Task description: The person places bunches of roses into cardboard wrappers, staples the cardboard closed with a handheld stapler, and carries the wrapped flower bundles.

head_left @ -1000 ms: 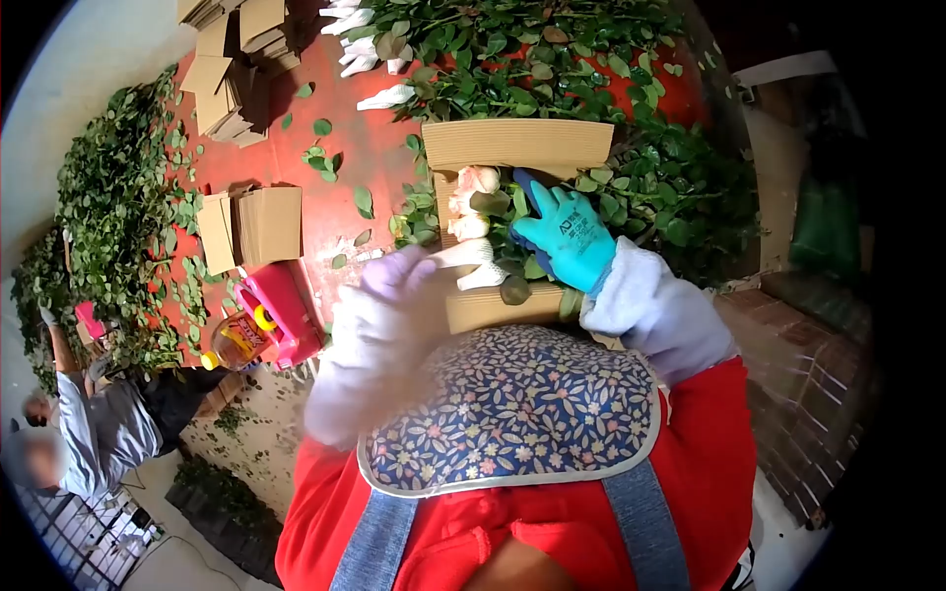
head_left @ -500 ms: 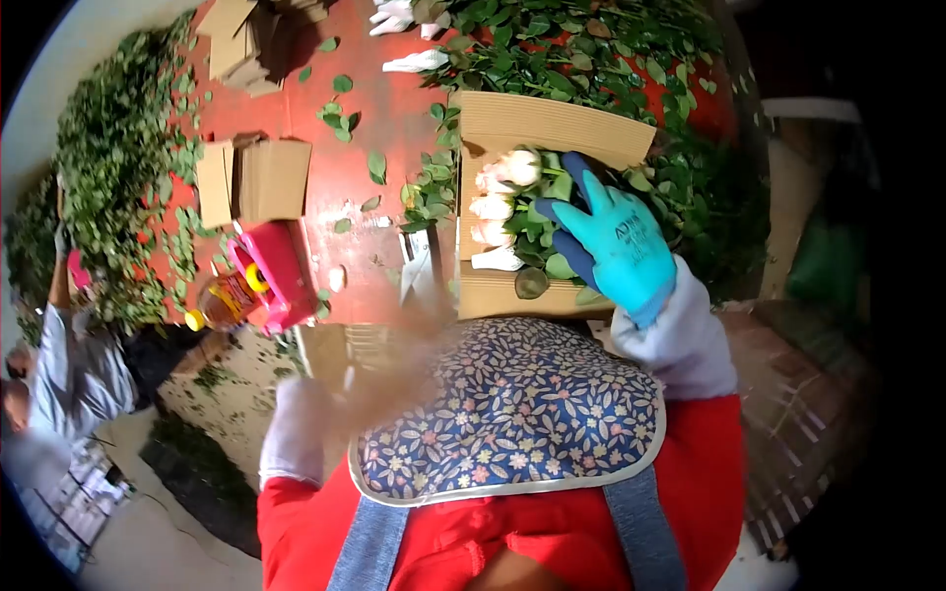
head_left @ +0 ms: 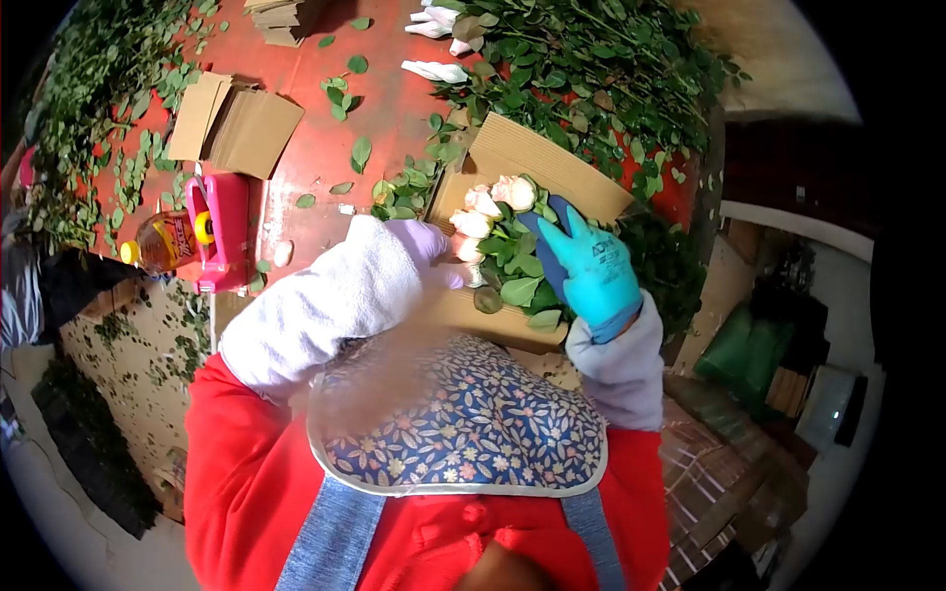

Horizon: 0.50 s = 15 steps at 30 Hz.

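Observation:
Pale pink roses (head_left: 471, 224) lie in a row on an opened sheet of corrugated cardboard (head_left: 552, 163), their leafy stems running to the right. My right hand (head_left: 596, 271), in a teal and dark blue glove, rests over the leaves and stems with its fingers spread. In a lilac glove, my left hand (head_left: 419, 239) is at the left edge of the cardboard beside the lower rose heads. Its fingers are mostly hidden and partly blurred, so I cannot see whether it grips a rose.
Cardboard pieces (head_left: 241, 128) are stacked on the red table (head_left: 296, 94). A pink plastic container (head_left: 225, 231) and a yellow-capped bottle (head_left: 163, 243) stand at its near left edge. Leafy stems (head_left: 591, 79) pile up behind the cardboard, near white-wrapped buds (head_left: 434, 71).
My left arm has come up from in front of the apron to the rose heads. The view has turned and shifted. My right hand still lies over the stems.

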Each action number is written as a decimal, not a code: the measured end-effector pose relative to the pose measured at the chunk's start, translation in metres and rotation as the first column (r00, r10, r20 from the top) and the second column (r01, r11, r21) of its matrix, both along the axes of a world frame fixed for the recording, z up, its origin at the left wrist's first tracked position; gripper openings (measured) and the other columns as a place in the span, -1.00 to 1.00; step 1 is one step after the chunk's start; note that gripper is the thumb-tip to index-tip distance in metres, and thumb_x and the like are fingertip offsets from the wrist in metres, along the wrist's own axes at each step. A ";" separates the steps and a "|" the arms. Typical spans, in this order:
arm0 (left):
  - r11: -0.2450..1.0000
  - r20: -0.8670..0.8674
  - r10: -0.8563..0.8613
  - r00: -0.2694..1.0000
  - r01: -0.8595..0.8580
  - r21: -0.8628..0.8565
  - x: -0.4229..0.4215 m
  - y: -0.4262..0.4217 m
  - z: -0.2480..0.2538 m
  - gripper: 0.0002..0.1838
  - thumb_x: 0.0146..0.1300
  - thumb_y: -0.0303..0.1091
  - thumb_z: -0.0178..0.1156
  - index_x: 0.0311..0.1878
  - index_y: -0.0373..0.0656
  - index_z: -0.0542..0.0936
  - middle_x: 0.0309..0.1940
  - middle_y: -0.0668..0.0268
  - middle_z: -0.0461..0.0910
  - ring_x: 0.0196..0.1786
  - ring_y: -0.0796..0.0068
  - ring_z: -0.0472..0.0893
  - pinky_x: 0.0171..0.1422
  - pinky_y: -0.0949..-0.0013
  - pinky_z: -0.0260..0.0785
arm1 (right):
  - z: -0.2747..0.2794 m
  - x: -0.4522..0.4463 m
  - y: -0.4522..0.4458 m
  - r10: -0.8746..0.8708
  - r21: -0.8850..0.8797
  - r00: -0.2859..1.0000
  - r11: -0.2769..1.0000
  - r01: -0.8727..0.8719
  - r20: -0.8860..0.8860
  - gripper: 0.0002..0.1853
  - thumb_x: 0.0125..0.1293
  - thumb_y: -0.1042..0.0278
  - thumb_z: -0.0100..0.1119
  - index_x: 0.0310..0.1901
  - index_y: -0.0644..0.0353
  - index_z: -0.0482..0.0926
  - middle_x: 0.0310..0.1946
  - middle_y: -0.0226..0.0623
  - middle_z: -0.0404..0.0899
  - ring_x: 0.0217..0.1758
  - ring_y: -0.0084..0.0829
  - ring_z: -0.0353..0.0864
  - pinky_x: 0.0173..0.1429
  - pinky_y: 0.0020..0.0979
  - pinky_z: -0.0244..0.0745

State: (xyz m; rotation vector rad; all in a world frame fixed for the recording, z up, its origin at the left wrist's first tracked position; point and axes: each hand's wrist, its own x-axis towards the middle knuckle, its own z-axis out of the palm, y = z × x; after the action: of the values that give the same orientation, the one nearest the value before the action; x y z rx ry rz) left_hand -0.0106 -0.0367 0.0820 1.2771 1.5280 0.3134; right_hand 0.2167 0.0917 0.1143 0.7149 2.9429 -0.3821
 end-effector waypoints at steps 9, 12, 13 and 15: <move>0.965 -0.202 -0.170 0.965 0.204 0.165 0.003 -0.004 -0.028 -0.48 0.31 0.15 0.10 -0.31 -0.20 0.65 -0.41 0.05 0.61 -0.32 -0.01 0.60 -0.20 0.08 0.45 | 0.020 -0.015 -0.004 -0.105 0.074 0.985 0.993 0.095 0.139 -0.55 0.16 0.35 0.15 0.14 -0.11 0.54 0.24 0.08 0.37 -0.29 -0.12 0.64 -0.21 -0.14 0.57; 0.956 -0.185 -0.155 0.970 0.195 0.220 0.006 -0.008 -0.043 -0.53 0.32 0.11 0.10 -0.28 -0.18 0.64 -0.43 0.06 0.61 -0.31 0.00 0.61 -0.18 0.09 0.45 | 0.030 -0.016 0.001 -0.030 -0.001 0.997 1.000 0.030 0.074 -0.56 0.20 0.45 0.14 0.15 -0.07 0.55 0.25 0.05 0.38 -0.20 -0.04 0.63 -0.16 -0.15 0.56; 0.953 -0.179 -0.153 0.972 0.193 0.234 0.006 -0.009 -0.043 -0.54 0.33 0.09 0.10 -0.26 -0.17 0.64 -0.43 0.07 0.61 -0.31 0.01 0.61 -0.17 0.10 0.45 | 0.036 -0.017 0.001 0.024 -0.174 0.999 0.984 -0.031 -0.041 -0.56 0.22 0.54 0.13 0.16 -0.01 0.55 0.25 0.06 0.38 -0.14 0.02 0.62 -0.12 -0.18 0.54; 0.952 -0.111 -0.108 0.988 0.135 0.275 0.005 -0.010 -0.038 -0.66 0.32 -0.02 0.13 -0.21 -0.13 0.63 -0.41 0.11 0.61 -0.27 0.05 0.61 -0.15 0.12 0.46 | 0.022 -0.008 0.005 -0.022 -0.223 0.998 0.975 0.010 -0.051 -0.50 0.19 0.59 0.14 0.18 0.01 0.54 0.22 0.08 0.41 -0.03 0.06 0.59 -0.07 -0.20 0.54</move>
State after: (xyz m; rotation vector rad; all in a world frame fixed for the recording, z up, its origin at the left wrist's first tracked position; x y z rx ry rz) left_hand -0.0051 -0.0464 0.0438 1.6238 1.5138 0.4064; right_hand 0.2089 0.0970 0.1366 0.7083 2.8795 -0.7288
